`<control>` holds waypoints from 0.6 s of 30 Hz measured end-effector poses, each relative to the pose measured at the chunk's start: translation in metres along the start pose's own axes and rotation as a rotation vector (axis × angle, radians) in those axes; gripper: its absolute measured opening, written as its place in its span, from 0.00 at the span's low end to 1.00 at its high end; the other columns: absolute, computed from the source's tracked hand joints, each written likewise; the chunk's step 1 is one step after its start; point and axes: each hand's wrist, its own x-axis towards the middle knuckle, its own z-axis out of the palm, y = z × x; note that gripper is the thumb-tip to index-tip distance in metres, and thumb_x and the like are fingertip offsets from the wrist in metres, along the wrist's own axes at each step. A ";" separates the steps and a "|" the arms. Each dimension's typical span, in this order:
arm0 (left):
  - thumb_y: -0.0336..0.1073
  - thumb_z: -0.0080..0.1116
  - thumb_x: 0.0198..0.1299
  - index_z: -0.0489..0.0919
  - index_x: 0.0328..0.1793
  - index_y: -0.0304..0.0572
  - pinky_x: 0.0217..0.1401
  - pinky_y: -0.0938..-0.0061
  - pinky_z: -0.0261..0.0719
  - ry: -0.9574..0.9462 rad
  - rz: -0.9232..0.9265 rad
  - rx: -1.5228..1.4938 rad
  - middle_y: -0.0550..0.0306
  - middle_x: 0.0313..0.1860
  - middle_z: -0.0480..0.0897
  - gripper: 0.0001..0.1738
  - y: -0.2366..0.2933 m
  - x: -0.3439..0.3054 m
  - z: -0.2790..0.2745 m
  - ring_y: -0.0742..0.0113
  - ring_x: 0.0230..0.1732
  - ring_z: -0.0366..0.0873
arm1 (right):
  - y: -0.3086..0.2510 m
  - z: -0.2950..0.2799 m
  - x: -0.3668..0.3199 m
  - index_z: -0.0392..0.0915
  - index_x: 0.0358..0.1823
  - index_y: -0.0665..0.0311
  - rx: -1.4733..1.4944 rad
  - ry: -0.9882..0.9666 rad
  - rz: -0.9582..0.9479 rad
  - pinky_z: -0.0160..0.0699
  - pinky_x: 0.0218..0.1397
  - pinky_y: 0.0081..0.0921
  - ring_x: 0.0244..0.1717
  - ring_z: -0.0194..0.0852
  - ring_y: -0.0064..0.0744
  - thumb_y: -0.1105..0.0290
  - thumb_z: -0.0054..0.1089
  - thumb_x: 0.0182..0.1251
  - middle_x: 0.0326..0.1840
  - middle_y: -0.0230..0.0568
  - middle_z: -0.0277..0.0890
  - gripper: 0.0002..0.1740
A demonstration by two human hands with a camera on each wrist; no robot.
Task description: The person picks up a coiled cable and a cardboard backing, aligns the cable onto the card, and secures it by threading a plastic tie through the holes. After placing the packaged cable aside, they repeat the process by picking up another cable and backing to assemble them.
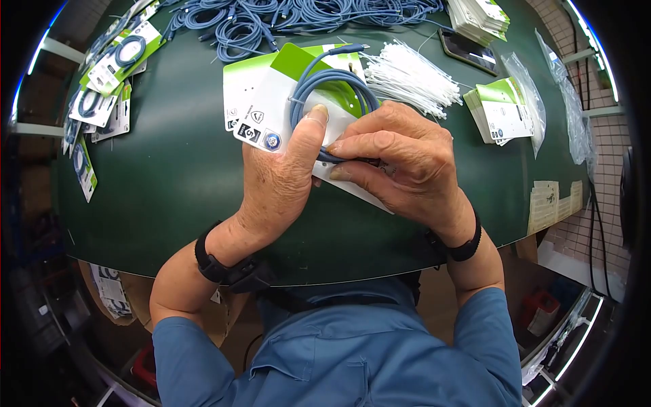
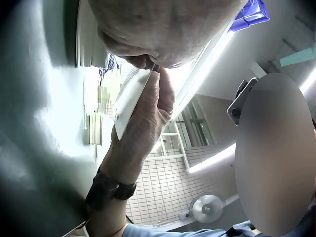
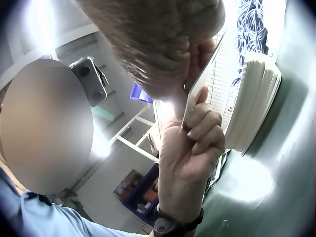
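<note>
My left hand [image 1: 281,169] grips a white and green printed card [image 1: 274,122], its thumb pressing a coiled blue cable [image 1: 296,115] against the front. In the right wrist view, the left hand's fingers [image 3: 205,123] curl behind the card [image 3: 197,91]. A thin white tie crosses the coil near its upper left, and one cable plug [image 1: 349,49] sticks out above. My right hand [image 1: 410,152] pinches the lower part of the coil between thumb and fingertips. Those fingertips partly hide what lies there. The card is seen nearly edge-on in the left wrist view.
Behind the hands lie white cable ties [image 1: 410,78] and a heap of blue cables [image 1: 241,34]. Finished-looking carded cables [image 1: 105,81] are piled at left. Card stacks [image 1: 502,112] stand at right, near a phone [image 1: 468,51] and clear plastic bags [image 1: 566,102].
</note>
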 end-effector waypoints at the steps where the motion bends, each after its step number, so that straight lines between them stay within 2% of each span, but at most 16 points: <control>1: 0.37 0.62 0.73 0.74 0.64 0.37 0.24 0.82 0.73 -0.008 -0.014 0.011 0.61 0.44 0.82 0.19 0.000 0.000 -0.001 0.81 0.33 0.78 | 0.000 0.001 0.000 0.91 0.42 0.61 0.010 0.006 0.008 0.84 0.38 0.26 0.38 0.85 0.32 0.78 0.85 0.49 0.38 0.37 0.87 0.17; 6: 0.35 0.61 0.73 0.75 0.63 0.37 0.24 0.82 0.72 -0.013 -0.059 0.000 0.60 0.44 0.82 0.18 0.003 -0.002 -0.002 0.80 0.33 0.78 | -0.001 0.006 -0.002 0.91 0.42 0.61 0.014 0.023 0.032 0.85 0.39 0.26 0.39 0.86 0.32 0.78 0.85 0.49 0.38 0.38 0.87 0.17; 9: 0.32 0.60 0.71 0.78 0.60 0.32 0.35 0.79 0.78 0.035 0.061 0.064 0.59 0.43 0.82 0.15 0.001 0.002 0.001 0.76 0.38 0.79 | -0.001 0.007 -0.002 0.90 0.42 0.62 0.000 0.031 0.020 0.86 0.39 0.26 0.39 0.86 0.32 0.78 0.85 0.49 0.39 0.38 0.87 0.17; 13: 0.30 0.60 0.70 0.78 0.60 0.32 0.37 0.77 0.79 0.044 -0.002 0.042 0.58 0.44 0.81 0.15 0.005 0.002 -0.001 0.75 0.40 0.78 | -0.003 0.010 -0.001 0.90 0.41 0.62 -0.044 0.071 -0.009 0.86 0.39 0.27 0.39 0.86 0.33 0.77 0.85 0.49 0.39 0.38 0.88 0.17; 18: 0.27 0.60 0.69 0.78 0.59 0.31 0.41 0.74 0.80 0.063 0.045 0.087 0.57 0.46 0.81 0.14 0.001 0.003 -0.001 0.74 0.42 0.78 | -0.002 0.013 -0.004 0.90 0.40 0.62 -0.062 0.079 -0.012 0.86 0.40 0.27 0.39 0.86 0.33 0.77 0.85 0.48 0.40 0.38 0.88 0.16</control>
